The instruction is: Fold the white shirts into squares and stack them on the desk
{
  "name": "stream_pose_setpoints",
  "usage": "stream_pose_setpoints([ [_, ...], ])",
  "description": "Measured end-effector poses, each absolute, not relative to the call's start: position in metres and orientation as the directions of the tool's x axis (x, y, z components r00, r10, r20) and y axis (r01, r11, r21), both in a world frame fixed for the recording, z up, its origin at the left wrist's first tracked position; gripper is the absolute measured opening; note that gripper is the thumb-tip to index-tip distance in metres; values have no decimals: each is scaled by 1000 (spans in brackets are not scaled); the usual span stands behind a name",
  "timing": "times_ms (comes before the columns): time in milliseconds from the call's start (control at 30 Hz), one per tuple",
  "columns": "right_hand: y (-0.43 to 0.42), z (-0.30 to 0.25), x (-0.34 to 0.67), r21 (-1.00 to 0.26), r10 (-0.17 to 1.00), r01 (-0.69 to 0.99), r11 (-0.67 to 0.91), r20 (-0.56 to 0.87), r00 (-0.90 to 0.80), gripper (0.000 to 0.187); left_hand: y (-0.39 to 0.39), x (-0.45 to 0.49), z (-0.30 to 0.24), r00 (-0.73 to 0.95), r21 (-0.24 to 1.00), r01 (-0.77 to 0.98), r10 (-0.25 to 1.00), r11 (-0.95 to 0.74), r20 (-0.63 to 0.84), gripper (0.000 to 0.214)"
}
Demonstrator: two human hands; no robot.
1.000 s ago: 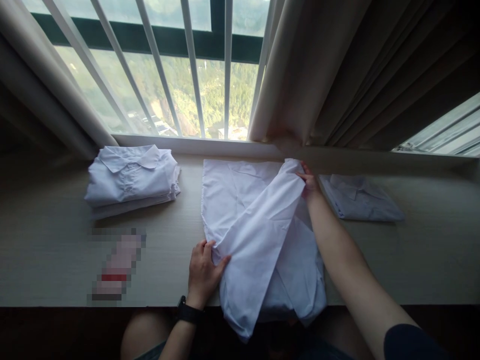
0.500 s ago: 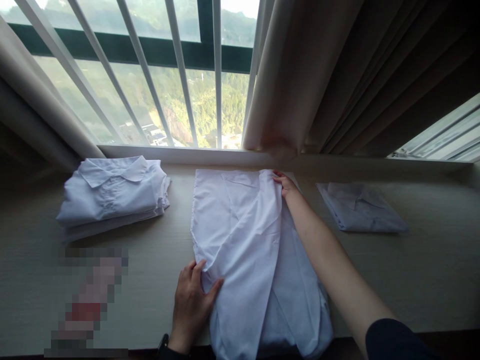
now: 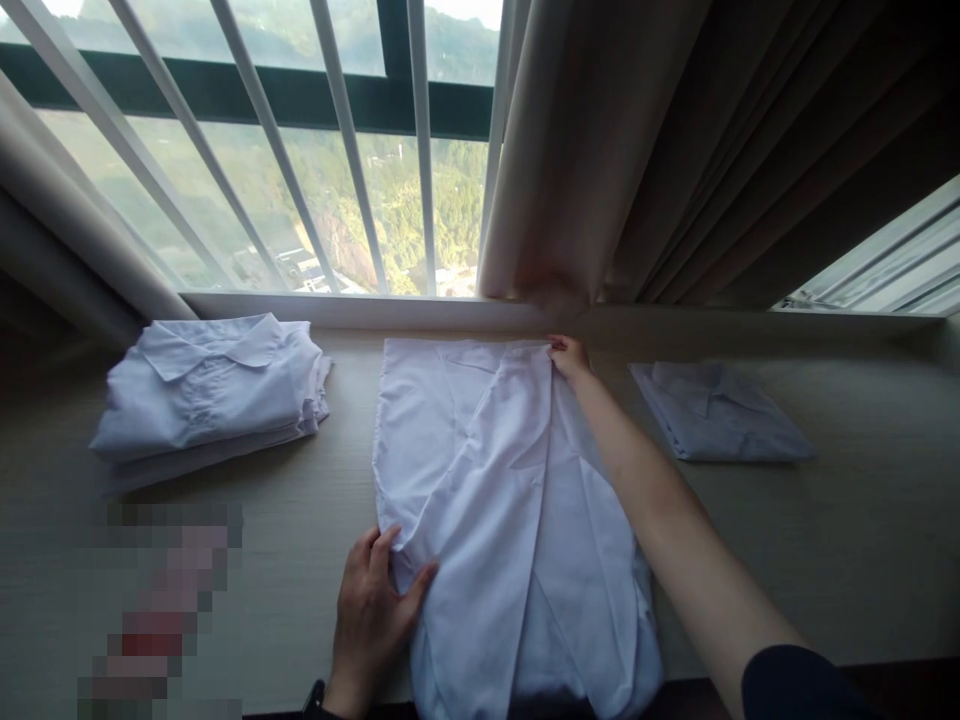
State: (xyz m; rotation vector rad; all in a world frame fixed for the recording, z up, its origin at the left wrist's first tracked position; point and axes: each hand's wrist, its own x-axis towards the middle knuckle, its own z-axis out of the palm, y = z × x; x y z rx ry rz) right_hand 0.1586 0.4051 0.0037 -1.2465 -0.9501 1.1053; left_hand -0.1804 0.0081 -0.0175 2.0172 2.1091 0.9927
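Note:
A white shirt [image 3: 480, 500], partly folded, lies in front of me with its lower end at the front edge of the surface. One panel crosses diagonally over it, and its far edge runs straight near the window ledge. My right hand [image 3: 568, 357] reaches to the far right part of that panel and pinches the cloth between thumb and fingers. At the near left side, my left hand [image 3: 379, 605] rests on the shirt's edge, thumb and fingers spread apart on the fabric.
On the left sits a stack of folded white shirts [image 3: 210, 400], collar up. A single folded shirt [image 3: 720, 410] lies to the right. A blurred-out item [image 3: 161, 610] is at the near left. Behind the pale surface [image 3: 847, 560] stand a barred window and curtains [image 3: 600, 150].
The right hand has drawn the panel's far corner out flatter against the far edge. My left hand stays at the shirt's left edge. The whole view has shifted slightly.

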Motion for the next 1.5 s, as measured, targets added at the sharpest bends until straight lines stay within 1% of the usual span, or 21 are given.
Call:
stream_pose_setpoints([
  [67, 380, 16, 172, -992, 960, 123, 2, 36, 276, 27, 8, -180, -17, -136, 472, 879, 911, -71, 390, 51],
  [100, 360, 22, 179, -963, 953, 268, 4, 85, 291, 27, 8, -180, -16, -129, 468, 880, 909, -79, 396, 51],
  [133, 333, 27, 188, -888, 948, 459, 0, 146, 282, 26, 8, -181, -16, -124, 466, 880, 907, -87, 403, 51],
  [167, 300, 30, 196, -849, 945, 528, -5, 170, 281, 27, 8, -181, -15, -121, 466, 880, 904, -94, 410, 50],
  [233, 222, 29, 209, -813, 933, 581, -16, 197, 302, 26, 8, -181, -15, -122, 468, 878, 899, -100, 422, 51],
  [267, 180, 25, 213, -786, 917, 618, -19, 232, 324, 30, 8, -181, -14, -124, 470, 877, 896, -102, 426, 51],
  [333, 100, 10, 216, -639, 879, 767, -60, 331, 344, 45, 7, -181, -13, -120, 473, 874, 895, -109, 429, 51],
  [400, 36, -7, 212, -556, 879, 821, -130, 319, 355, 57, 7, -181, -12, -109, 474, 872, 897, -120, 428, 50],
  [467, -4, -18, 205, -525, 880, 829, -193, 281, 383, 65, 6, -180, -12, -105, 478, 869, 897, -126, 429, 47],
  [533, -21, -22, 197, -515, 888, 822, -243, 223, 402, 65, 6, -179, -12, -112, 479, 869, 895, -123, 433, 42],
  [667, -25, -16, 189, -474, 918, 842, -259, 151, 367, 51, 5, -180, -14, -113, 470, 874, 886, -128, 450, 32],
  [800, -30, -17, 189, -449, 943, 874, -185, 171, 287, 40, 3, -181, -17, -125, 485, 864, 875, -136, 468, 25],
  [967, -52, -27, 193, -470, 961, 876, -109, 174, 213, 33, -3, -184, -21, -153, 554, 821, 880, -141, 450, 23],
  [1033, -57, -26, 192, -450, 954, 884, -126, 189, 232, 31, -4, -184, -22, -168, 575, 807, 882, -134, 440, 25],
  [1133, -46, -13, 183, -403, 924, 905, -134, 279, 261, 30, -3, -184, -22, -196, 592, 797, 874, -121, 444, 31],
  [1167, -36, -6, 176, -403, 919, 910, -97, 315, 237, 31, -3, -184, -22, -204, 592, 797, 870, -119, 449, 33],
  [1233, -4, 9, 157, -432, 926, 901, 45, 356, 124, 31, -2, -183, -22, -212, 588, 801, 864, -115, 457, 36],
  [1300, 39, 25, 133, -475, 939, 860, 184, 345, -10, 30, -3, -182, -21, -213, 583, 805, 862, -112, 460, 37],
  [1333, 64, 33, 120, -498, 942, 838, 223, 332, -54, 29, -3, -182, -20, -214, 582, 806, 862, -110, 459, 37],
  [1400, 118, 46, 95, -509, 951, 830, 228, 298, -78, 30, -3, -181, -19, -217, 584, 805, 864, -104, 454, 37],
  [1500, 201, 57, 65, -513, 983, 848, 132, 179, -44, 30, -3, -180, -16, -218, 588, 803, 868, -100, 445, 35],
])
